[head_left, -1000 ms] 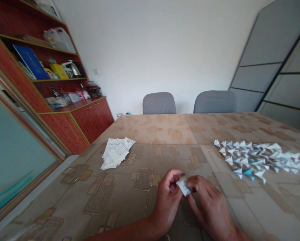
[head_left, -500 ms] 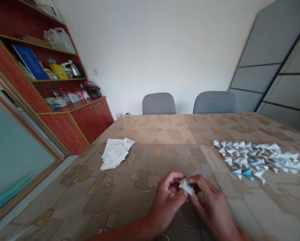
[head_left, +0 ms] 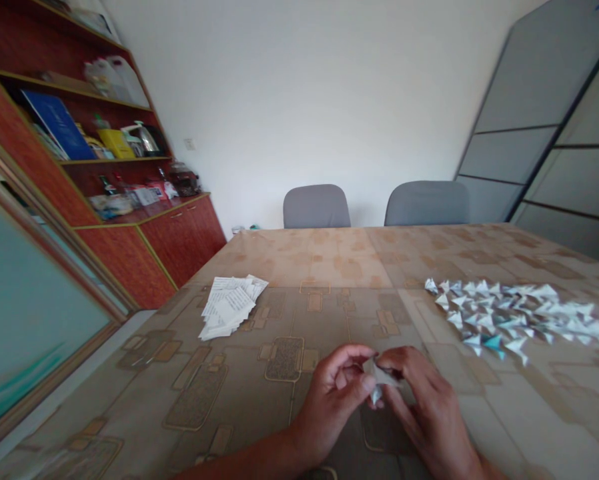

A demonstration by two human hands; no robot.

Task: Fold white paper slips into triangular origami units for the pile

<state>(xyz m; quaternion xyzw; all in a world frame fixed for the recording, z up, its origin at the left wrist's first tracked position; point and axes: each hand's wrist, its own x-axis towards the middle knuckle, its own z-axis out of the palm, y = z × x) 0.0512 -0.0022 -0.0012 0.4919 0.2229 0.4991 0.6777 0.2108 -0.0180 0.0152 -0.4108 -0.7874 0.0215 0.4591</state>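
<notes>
Between the fingertips of both hands is a small folded paper piece (head_left: 378, 377), pale, with pointed corners. My left hand (head_left: 332, 393) pinches its left side with thumb and forefinger. On the other side, my right hand (head_left: 424, 397) grips the paper with thumb and fingers. Both hands are just above the patterned tablecloth (head_left: 189, 393), near the table's front. Off to the right lie many small folded paper shapes (head_left: 504, 310) in loose rows, mostly white, one of them teal. A fanned stack of printed paper sheets (head_left: 232, 307) rests to the left.
Two grey chairs (head_left: 317, 205) stand at the table's far side, against a white wall. At the left is a reddish wooden shelf unit (head_left: 179, 233) holding bottles, a kettle (head_left: 149, 139) and a blue folder (head_left: 59, 123). A grey cabinet (head_left: 524, 80) stands on the right.
The folded paper has turned between my fingers; a point of it now sticks downward. My right hand has shifted slightly. The sheets and the folded shapes lie as before.
</notes>
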